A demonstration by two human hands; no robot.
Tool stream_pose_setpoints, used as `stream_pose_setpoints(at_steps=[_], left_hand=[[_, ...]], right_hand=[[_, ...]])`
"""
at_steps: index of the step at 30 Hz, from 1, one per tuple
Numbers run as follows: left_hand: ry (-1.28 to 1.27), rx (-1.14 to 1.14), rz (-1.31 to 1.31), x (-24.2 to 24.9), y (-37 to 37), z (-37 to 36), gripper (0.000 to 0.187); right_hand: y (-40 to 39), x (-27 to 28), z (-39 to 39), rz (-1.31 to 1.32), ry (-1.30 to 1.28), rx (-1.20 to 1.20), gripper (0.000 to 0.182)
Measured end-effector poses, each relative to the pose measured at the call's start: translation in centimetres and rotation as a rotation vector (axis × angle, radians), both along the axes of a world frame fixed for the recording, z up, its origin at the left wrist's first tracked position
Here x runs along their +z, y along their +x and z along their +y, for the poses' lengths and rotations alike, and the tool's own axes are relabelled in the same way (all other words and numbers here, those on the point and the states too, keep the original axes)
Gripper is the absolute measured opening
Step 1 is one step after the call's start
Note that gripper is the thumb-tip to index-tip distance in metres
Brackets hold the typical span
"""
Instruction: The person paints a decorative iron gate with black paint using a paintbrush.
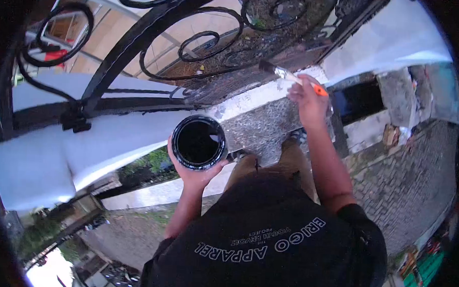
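My left hand [192, 177] is wrapped round a paint can [198, 167], fingers and thumb on its sides. The can is open at the top, with glossy black paint [195, 141] inside. Off to the right and farther forward, my right hand [311, 98] grips a paintbrush [290, 76] by its pale, orange-ended handle. Its dark bristles point left, toward the lower scrolls of a black wrought-iron gate [125, 51]. In this view the can sits below the gate's lower bar.
White-covered surfaces [113, 134] extend left below the gate, with another white sheet [395, 35] at upper right. My feet stand on a rough concrete slab [263, 127]. A dark rectangular opening [360, 102] lies right of my arm, near brick paving [395, 184].
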State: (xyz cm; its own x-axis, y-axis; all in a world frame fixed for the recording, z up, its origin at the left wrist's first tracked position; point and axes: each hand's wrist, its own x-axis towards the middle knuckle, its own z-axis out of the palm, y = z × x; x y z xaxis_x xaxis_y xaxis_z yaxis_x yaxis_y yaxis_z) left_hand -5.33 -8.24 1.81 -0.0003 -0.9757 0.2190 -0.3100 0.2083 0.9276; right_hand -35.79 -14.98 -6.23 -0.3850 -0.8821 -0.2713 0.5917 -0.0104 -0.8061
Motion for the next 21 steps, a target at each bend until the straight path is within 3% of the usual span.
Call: stream_pose_setpoints(at_steps=[7,9,11,13,15,18,20,21], left_hand=[[0.071,0.111,-0.06,-0.9,5.6,1.3,0.127],[0.06,0.116,-0.084,-0.9,6.9,1.6,0.126],[0.053,0.116,-0.123,-0.7,7.9,1.7,0.125],[0.055,0.131,-0.106,-0.5,8.0,1.8,0.125],[0.06,0.165,-0.104,-0.2,8.1,1.9,0.125],[0.035,0.162,-0.024,0.0,8.1,2.0,0.126],[0.03,0.162,-0.031,0.1,8.4,2.2,0.127],[0.026,0.167,-0.038,0.1,8.5,2.3,0.128]], right_hand=[[5.7,-4.4,-9.5,0.027,-0.071,-0.009,0.022],[4.4,-5.2,-10.2,0.365,-0.055,-0.107,0.02],[4.5,-4.7,-9.9,0.405,0.033,-0.157,0.017],[5.4,-4.0,-9.7,1.261,-0.382,-0.251,0.015],[8.9,-2.7,-7.9,1.407,-0.248,0.038,0.013],[10.6,-1.6,-7.3,1.252,-0.364,0.09,0.013],[9.2,-2.2,-7.8,1.089,-0.398,-0.127,0.014],[7.8,-2.2,-7.8,1.07,-0.28,-0.158,0.013]])
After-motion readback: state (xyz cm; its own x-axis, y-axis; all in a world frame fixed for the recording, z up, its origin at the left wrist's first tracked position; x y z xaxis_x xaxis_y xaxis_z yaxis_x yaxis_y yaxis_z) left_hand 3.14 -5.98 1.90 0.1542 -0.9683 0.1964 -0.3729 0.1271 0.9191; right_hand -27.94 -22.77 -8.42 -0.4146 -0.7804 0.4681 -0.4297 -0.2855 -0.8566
